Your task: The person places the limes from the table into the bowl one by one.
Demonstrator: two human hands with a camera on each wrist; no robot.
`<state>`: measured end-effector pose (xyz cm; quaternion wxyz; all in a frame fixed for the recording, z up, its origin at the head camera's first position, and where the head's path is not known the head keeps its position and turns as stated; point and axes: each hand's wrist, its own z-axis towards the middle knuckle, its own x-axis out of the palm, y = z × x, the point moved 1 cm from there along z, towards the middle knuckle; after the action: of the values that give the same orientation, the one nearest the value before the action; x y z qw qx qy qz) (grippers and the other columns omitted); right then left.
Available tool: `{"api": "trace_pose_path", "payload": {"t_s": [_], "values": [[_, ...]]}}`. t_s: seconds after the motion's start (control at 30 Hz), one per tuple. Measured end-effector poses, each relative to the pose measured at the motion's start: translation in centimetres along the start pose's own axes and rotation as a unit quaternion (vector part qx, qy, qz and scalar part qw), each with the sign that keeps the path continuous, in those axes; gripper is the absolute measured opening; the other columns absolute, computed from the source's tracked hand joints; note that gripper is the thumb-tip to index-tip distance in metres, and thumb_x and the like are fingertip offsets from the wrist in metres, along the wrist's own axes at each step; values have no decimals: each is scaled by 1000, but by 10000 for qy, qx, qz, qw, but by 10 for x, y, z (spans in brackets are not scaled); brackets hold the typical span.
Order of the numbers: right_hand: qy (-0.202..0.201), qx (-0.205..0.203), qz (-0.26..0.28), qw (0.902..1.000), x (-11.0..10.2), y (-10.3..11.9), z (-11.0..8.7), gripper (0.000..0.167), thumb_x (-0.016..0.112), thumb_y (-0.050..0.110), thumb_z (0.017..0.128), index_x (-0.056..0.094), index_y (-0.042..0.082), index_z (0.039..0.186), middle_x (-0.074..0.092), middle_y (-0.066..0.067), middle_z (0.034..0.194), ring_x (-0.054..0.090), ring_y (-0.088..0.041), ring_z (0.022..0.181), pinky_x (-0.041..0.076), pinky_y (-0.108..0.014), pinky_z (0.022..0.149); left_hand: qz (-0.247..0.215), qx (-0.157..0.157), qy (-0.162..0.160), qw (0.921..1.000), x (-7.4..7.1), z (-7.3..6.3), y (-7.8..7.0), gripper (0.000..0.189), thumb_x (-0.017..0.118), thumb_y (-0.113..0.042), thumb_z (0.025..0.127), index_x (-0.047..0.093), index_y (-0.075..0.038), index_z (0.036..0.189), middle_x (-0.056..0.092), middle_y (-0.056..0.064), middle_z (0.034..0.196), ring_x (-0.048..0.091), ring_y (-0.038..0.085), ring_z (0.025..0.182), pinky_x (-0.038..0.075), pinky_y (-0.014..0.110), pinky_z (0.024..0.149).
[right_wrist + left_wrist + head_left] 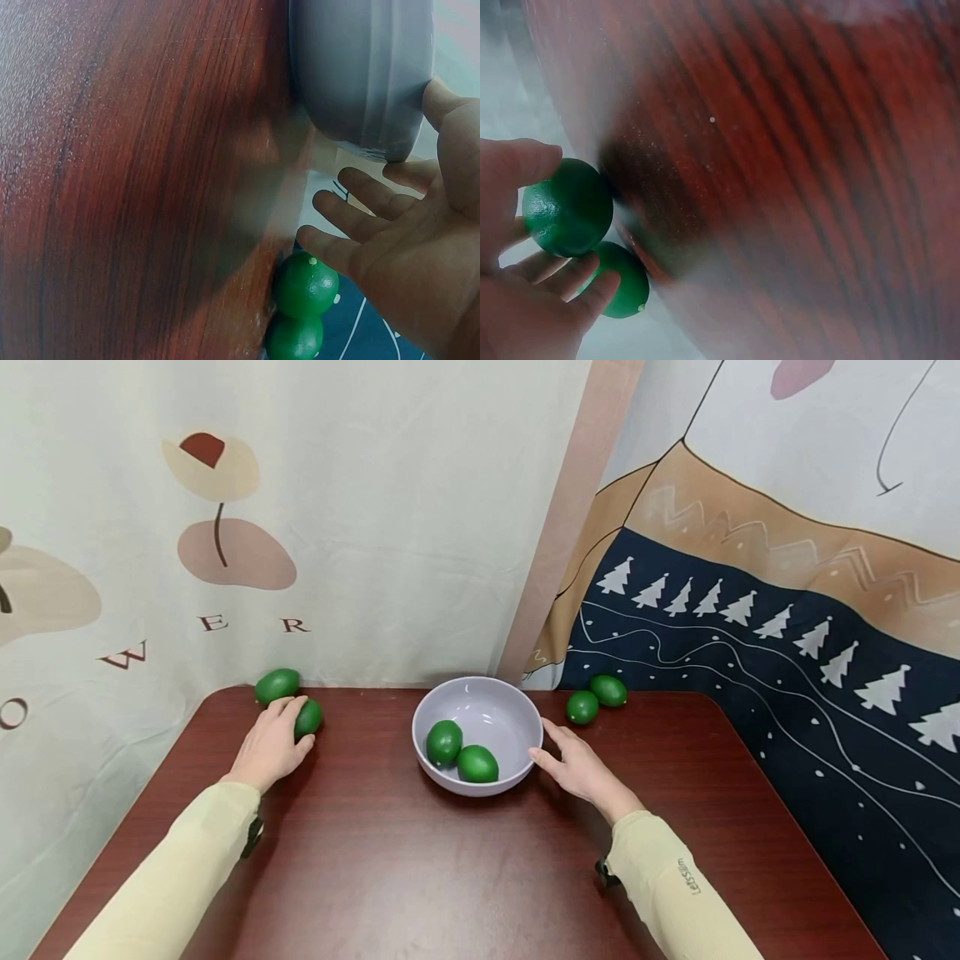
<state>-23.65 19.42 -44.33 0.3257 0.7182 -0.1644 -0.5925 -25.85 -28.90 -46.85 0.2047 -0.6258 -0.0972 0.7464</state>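
On the left of the table, my left hand (264, 745) holds a green lime (308, 718), thumb on one side and fingers on the other in the left wrist view. A second lime (277, 686) lies just behind it near the back edge. At the middle stands a pale lilac-grey bowl (507, 727) with two limes (477, 764) inside. My right hand (583, 770) touches the bowl's right side with thumb and index finger, its other fingers spread and loosely extended in the right wrist view.
Two more limes (582, 707) sit close together at the back right of the brown wooden table (420, 877). Behind the table's far edge hang a pale curtain (390, 527) and a dark cloth printed with white trees (720, 652).
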Motion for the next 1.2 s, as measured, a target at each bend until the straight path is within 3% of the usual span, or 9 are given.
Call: {"api": "trace_pose_path", "payload": {"t_s": [0.4, 0.83, 1.2], "values": [[-14, -4, 48, 10000, 1, -1, 0, 72, 62, 35, 104, 31, 7, 163, 41, -23, 159, 39, -42, 147, 32, -61, 119, 53, 58, -138, 9999, -4, 1, -3, 58, 75, -6, 90, 49, 8, 140, 45, 35, 138, 47, 55, 125, 42, 72, 99], [1, 29, 48, 10000, 0, -2, -1, 73, 61, 37, 104, 30, 7, 163, 40, -24, 159, 38, -43, 147, 31, -63, 119, 153, 36, 6, 9999, -9, 6, -9, 58, 81, -9, 85, 55, 8, 134, 51, 36, 132, 54, 57, 115, 46, 70, 95], [1, -63, -6, 10000, 0, -1, -1, 72, 61, 35, 105, 30, 5, 162, 40, -26, 158, 39, -44, 147, 33, -62, 118, 118, -3, 100, 9999, -10, 3, -15, 57, 82, -10, 84, 58, 6, 132, 53, 36, 131, 58, 56, 110, 47, 69, 94]]}}
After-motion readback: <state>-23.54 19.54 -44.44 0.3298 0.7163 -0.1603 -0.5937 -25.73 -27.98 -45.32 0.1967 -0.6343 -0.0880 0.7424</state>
